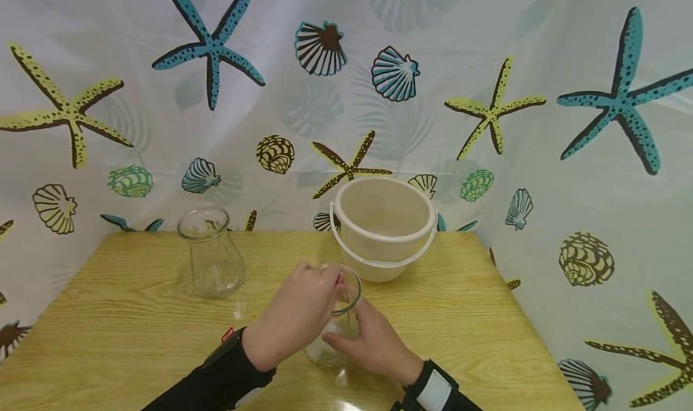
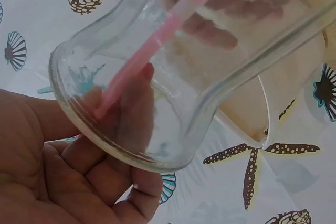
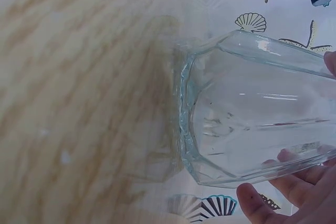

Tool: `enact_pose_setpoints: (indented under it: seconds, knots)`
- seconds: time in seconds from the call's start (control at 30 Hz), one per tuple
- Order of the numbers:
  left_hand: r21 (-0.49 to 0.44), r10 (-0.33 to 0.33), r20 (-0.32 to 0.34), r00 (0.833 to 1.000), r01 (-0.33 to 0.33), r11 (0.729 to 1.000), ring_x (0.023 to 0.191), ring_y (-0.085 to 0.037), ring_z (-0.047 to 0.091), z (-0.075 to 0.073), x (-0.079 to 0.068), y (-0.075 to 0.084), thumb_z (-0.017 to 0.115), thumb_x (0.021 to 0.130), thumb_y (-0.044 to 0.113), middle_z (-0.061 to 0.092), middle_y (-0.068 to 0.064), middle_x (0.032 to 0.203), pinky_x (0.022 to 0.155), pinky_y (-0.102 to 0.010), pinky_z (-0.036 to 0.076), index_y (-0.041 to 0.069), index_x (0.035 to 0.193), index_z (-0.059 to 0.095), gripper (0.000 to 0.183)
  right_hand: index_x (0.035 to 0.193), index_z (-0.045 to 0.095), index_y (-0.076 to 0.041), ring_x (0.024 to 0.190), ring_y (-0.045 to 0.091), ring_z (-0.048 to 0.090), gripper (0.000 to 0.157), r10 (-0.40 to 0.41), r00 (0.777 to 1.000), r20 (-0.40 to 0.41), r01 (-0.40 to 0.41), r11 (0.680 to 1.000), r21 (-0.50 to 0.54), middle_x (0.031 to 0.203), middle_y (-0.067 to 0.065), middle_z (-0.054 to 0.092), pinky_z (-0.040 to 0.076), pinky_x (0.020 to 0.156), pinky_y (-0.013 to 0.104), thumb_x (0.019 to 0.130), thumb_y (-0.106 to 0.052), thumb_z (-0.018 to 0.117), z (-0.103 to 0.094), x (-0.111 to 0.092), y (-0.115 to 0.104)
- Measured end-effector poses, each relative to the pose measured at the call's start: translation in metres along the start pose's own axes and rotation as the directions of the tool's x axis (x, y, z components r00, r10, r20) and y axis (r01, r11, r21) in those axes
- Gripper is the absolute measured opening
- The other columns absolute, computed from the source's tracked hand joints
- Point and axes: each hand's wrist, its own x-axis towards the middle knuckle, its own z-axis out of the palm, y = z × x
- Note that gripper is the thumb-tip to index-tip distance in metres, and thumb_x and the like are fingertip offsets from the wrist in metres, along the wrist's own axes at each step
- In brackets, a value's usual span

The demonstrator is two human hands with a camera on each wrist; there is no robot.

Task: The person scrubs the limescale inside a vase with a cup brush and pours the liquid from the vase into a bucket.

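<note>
While the right hand grips the clear, faceted glass vase on the wood-grained table, the left hand, seemingly pinching a slim pink stick inside it, should move gently.

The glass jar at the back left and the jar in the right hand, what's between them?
In the head view, going from the back-left jar to the held jar, you cross wooden tabletop, then meet the left hand.
</note>
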Motion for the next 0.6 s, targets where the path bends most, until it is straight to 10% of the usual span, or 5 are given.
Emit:
enact_pose_setpoints:
  seconds: [0.27,0.6]
  knots:
    - [0.049,0.017,-0.085,0.996,-0.013,0.999,0.05,-0.011,0.047,0.011,0.001,-0.01,0.064,0.089,0.007,0.052,0.004,0.053,0.061,-0.035,0.042,0.007,0.085,0.057,0.009,0.147,0.022,-0.034,0.126,0.007,0.034,0.081,-0.03,1.0,-0.007,0.03,1.0,0.002,0.143,-0.012,0.038,0.039,0.1,0.043,0.082,-0.055,0.066,0.0,0.001,0.001]
    - [-0.139,-0.03,-0.082,0.996,0.018,0.99,0.057,-0.008,0.046,0.021,0.008,-0.011,0.062,0.092,0.009,0.06,0.005,0.069,0.061,-0.029,0.038,0.009,0.087,0.057,0.007,0.149,0.018,-0.034,0.126,0.007,0.034,0.084,-0.026,1.0,-0.003,0.026,1.0,0.015,0.144,-0.011,0.037,0.039,0.1,0.044,0.083,-0.055,0.064,0.0,-0.001,0.001]
